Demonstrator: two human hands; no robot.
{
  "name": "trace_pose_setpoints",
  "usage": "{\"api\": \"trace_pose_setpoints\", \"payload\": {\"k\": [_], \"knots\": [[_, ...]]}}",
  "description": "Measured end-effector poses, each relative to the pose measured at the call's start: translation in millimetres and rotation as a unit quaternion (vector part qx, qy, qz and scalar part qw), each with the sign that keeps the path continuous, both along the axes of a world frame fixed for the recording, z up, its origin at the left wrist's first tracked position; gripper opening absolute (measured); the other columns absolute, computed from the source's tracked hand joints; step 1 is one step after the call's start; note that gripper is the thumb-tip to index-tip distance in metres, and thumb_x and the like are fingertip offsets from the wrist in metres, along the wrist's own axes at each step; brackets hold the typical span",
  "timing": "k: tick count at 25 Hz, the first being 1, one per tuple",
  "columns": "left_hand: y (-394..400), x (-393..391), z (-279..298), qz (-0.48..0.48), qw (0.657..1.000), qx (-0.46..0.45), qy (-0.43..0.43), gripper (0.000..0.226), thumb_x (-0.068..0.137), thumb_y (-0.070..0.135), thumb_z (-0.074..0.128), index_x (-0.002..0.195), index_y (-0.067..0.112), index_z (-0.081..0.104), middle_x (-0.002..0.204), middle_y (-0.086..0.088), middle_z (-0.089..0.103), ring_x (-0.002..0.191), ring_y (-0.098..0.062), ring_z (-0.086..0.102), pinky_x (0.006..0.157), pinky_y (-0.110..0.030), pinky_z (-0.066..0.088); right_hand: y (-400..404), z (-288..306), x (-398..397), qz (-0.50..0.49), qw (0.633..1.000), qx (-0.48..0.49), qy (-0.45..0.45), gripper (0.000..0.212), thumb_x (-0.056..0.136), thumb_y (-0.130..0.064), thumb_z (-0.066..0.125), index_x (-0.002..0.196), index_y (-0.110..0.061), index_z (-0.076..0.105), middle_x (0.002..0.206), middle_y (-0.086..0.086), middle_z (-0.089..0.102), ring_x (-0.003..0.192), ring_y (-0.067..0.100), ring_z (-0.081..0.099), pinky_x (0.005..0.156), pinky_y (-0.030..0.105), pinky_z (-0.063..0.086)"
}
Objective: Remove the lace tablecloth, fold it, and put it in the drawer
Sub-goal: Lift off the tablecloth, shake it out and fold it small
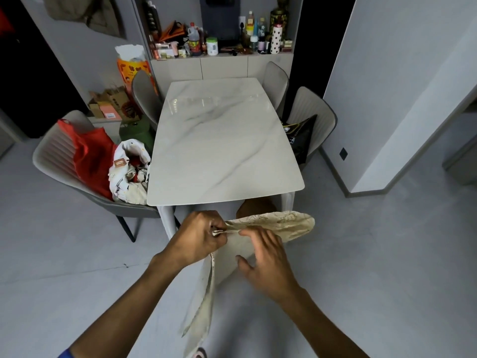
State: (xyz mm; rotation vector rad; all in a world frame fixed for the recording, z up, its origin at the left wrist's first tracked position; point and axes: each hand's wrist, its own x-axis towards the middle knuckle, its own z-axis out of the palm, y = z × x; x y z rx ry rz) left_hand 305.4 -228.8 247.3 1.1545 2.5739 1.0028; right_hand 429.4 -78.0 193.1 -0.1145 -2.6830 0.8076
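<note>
While the cloth (291, 224) hangs: two-hand hold.
Left hand (198, 236) pinches its edge; right hand (265, 259), at 3 o'clock, rests on it, fingers spread.

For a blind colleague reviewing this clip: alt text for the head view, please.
The left hand pinches the edge of a cream cloth in mid-air, the right hand touching it, before a white marble table. A red bag sits on a chair.

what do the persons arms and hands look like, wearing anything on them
Both forearms are bare down to the wrists. The left hand and right hand wear no gloves, and no watch, bracelet or ring shows. The only clothing in view is a bit of blue sleeve, high on the left arm.
</note>
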Motion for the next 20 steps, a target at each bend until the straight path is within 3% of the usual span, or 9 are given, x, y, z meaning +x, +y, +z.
{"api": "trace_pose_setpoints", "payload": {"k": [2,5,9,14,16,18,20], "knots": [[-11,-7,5,-0.02,1.0,-0.011,0.001,0.013,0.07,0.008,0.07,0.076,0.018,0.076,0.071,0.009,0.064,0.062,-0.006,0.059,0.057,-0.019,0.043,-2,4,-13,-0.021,0.999,-0.003,0.045,0.047,0.076,-0.023,0.068,0.12,-0.024,0.052,0.109,-0.004,0.062,0.104,0.019,0.053,0.087,0.033,0.044],[-25,-15,11,-0.018,1.0,-0.002,0.0,0.018,0.07,0.005,0.073,0.08,0.019,0.078,0.075,0.007,0.068,0.066,-0.007,0.062,0.059,-0.021,0.047,-5,9,-34,0.005,0.993,0.074,0.093,0.032,0.078,-0.022,0.066,0.109,-0.023,0.059,0.096,-0.006,0.064,0.092,0.02,0.053,0.078,0.035,0.042],[-39,-21,16,-0.004,1.0,0.002,0.003,0.022,0.071,0.009,0.074,0.082,0.027,0.078,0.076,0.011,0.069,0.071,-0.008,0.064,0.06,-0.021,0.049,-22,-1,-42,-0.028,0.984,0.14,0.11,0.021,0.079,-0.024,0.067,0.1,-0.025,0.068,0.089,-0.007,0.072,0.095,0.021,0.058,0.084,0.036,0.04],[-66,-43,16,0.03,0.999,0.01,-0.029,0.027,0.075,0.007,0.075,0.089,0.03,0.079,0.083,0.016,0.073,0.077,-0.007,0.069,0.066,-0.023,0.054,12,-23,-34,-0.12,0.973,0.192,-0.056,0.022,0.08,-0.044,0.06,0.088,-0.028,0.072,0.107,0.001,0.058,0.102,0.026,0.049,0.085,0.044,0.039],[-76,-53,18,0.057,0.997,0.036,-0.035,0.03,0.076,0.002,0.075,0.083,0.03,0.078,0.083,0.015,0.074,0.077,-0.006,0.069,0.068,-0.024,0.056,39,-34,-28,-0.108,0.958,0.22,-0.152,0.03,0.085,-0.048,0.055,0.101,-0.03,0.072,0.122,0.003,0.054,0.111,0.028,0.049,0.09,0.044,0.037],[-80,-59,22,0.074,0.994,0.067,-0.044,0.035,0.075,-0.005,0.073,0.079,0.029,0.077,0.084,0.013,0.074,0.069,-0.001,0.068,0.059,-0.014,0.053,55,-48,-23,-0.086,0.937,0.209,-0.265,0.042,0.088,-0.052,0.048,0.123,-0.032,0.061,0.137,0.0,0.047,0.121,0.026,0.044,0.096,0.043,0.037],[-80,-63,30,0.064,0.994,0.078,-0.041,0.03,0.075,-0.008,0.072,0.078,0.021,0.078,0.083,0.01,0.074,0.062,0.002,0.066,0.05,-0.007,0.048,57,-59,-21,-0.089,0.931,0.181,-0.303,0.046,0.089,-0.05,0.048,0.131,-0.031,0.052,0.134,-0.003,0.053,0.119,0.025,0.048,0.095,0.041,0.042]]}}
